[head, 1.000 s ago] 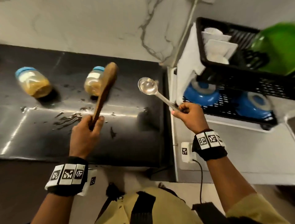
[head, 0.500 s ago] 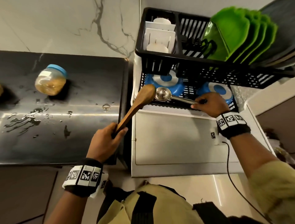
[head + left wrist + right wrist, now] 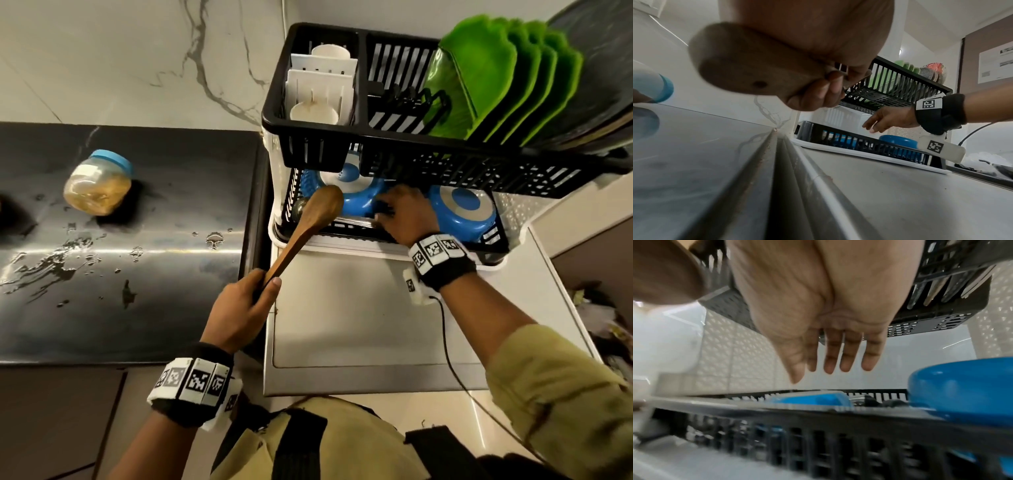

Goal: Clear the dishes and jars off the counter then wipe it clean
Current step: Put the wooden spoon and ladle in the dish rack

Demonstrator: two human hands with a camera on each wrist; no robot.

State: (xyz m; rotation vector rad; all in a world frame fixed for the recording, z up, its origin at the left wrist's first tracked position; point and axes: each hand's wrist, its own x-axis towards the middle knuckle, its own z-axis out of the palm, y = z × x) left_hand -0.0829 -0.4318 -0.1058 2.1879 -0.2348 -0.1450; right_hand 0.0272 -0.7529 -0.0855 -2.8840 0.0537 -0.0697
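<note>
The left hand [image 3: 239, 308] grips the handle of a wooden spoon [image 3: 310, 222], whose bowl reaches over the left end of the dish rack's lower tier [image 3: 342, 228]. The right hand [image 3: 404, 216] hovers inside that tier with fingers [image 3: 851, 353] straight and slightly spread, holding nothing, between two blue bowls [image 3: 462, 209]. A metal ladle [image 3: 297, 208] lies partly hidden under the spoon. A blue-lidded jar [image 3: 97, 183] stands on the wet dark counter [image 3: 154, 274], far left.

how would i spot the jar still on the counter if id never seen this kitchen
Start at the dark wet counter left of the black dish rack. The jar lies there near the marble wall, with a blue lid and yellowish contents.
</note>
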